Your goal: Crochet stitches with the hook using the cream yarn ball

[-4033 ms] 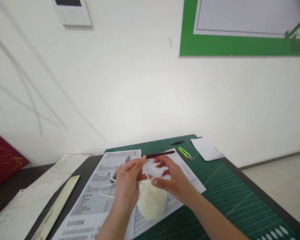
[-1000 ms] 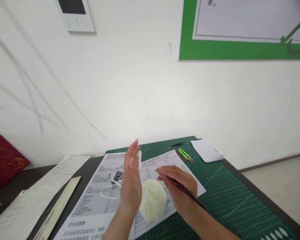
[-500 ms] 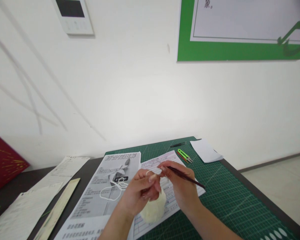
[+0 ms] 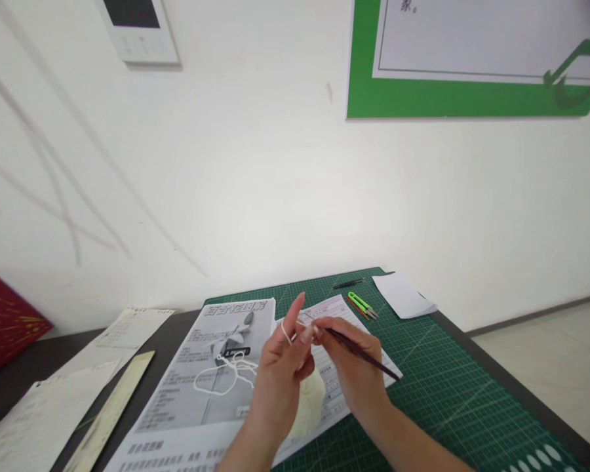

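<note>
In my right hand [image 4: 356, 357] is a dark crochet hook [image 4: 368, 357], its handle slanting down to the right and its thin tip pointing left. My left hand [image 4: 285, 367] has its index finger raised, with white yarn [image 4: 286, 333] looped around it. The left thumb and other fingers pinch at the hook's tip, where the small work is too fine to make out. Behind and below the hands sits a pale cream yarn ball [image 4: 311, 406], partly hidden by the left hand. A loose white yarn strand [image 4: 216, 392] lies in loops on the printed sheet to the left.
A printed sheet with a flower picture [image 4: 177, 393] and a lined form [image 4: 337, 387] lie on the green cutting mat [image 4: 447, 393]. Beyond are green thread snips [image 4: 361, 305], dark tweezers [image 4: 348, 284] and white paper [image 4: 403, 295]. A ruler [image 4: 111, 413] and papers [image 4: 59, 413] lie left.
My left index finger has lifted from curled to upright, drawing the yarn up with it. The left hand has turned; my right hand keeps the hook in nearly the same place.
</note>
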`<state>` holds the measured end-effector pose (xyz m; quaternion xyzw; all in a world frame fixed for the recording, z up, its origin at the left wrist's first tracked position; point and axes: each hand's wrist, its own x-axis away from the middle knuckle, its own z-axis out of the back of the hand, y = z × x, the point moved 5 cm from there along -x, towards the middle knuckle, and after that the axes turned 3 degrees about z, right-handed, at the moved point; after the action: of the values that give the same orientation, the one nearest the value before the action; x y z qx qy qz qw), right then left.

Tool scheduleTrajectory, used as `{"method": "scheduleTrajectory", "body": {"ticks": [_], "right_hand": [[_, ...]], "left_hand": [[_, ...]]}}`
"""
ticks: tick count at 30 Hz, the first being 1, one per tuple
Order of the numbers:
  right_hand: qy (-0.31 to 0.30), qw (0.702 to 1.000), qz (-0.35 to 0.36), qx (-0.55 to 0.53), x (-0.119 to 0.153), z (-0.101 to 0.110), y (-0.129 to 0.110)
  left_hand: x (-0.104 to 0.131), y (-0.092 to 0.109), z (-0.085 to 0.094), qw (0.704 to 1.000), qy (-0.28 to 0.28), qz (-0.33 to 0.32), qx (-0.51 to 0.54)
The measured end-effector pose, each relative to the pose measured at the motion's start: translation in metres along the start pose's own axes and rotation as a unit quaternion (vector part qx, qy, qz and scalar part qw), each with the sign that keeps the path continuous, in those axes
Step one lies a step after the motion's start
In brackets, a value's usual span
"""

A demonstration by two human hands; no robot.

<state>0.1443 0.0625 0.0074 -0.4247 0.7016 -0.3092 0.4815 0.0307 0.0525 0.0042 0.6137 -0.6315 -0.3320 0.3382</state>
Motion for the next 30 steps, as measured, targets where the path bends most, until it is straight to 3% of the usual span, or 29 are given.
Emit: {"method": "scheduleTrajectory", "body": {"ticks": [5, 10, 19, 24, 27, 30], "right_hand": [[-0.011, 1.0, 0.028, 0.001, 0.0, -0.001, -0.007], [-0.06, 0.998, 0.023, 0.006, 0.002, -0.004, -0.007], [-0.098, 0.989, 0.099, 0.056, 0.006, -0.005, -0.012], [-0.095, 0.981, 0.137, 0.102, 0.005, -0.004, -0.017], [-0.073, 0.985, 0.122, 0.097, 0.004, 0.0, -0.013], [-0.05, 0.99, 0.116, 0.066, 0.003, 0.005, -0.01]], "left_hand": [[0.006, -0.005, -0.004, 0.993, 0.033, -0.042, -0.103], [0.006, 0.0, -0.005, 0.995, 0.027, -0.044, -0.086], [0.004, -0.001, 0.002, 0.991, 0.005, -0.072, -0.114], [0.004, 0.004, -0.002, 0.992, -0.027, -0.094, -0.085], [0.005, 0.008, -0.003, 0.985, -0.041, -0.123, -0.11], [0.003, 0.004, -0.004, 0.987, -0.055, -0.102, -0.113]]}}
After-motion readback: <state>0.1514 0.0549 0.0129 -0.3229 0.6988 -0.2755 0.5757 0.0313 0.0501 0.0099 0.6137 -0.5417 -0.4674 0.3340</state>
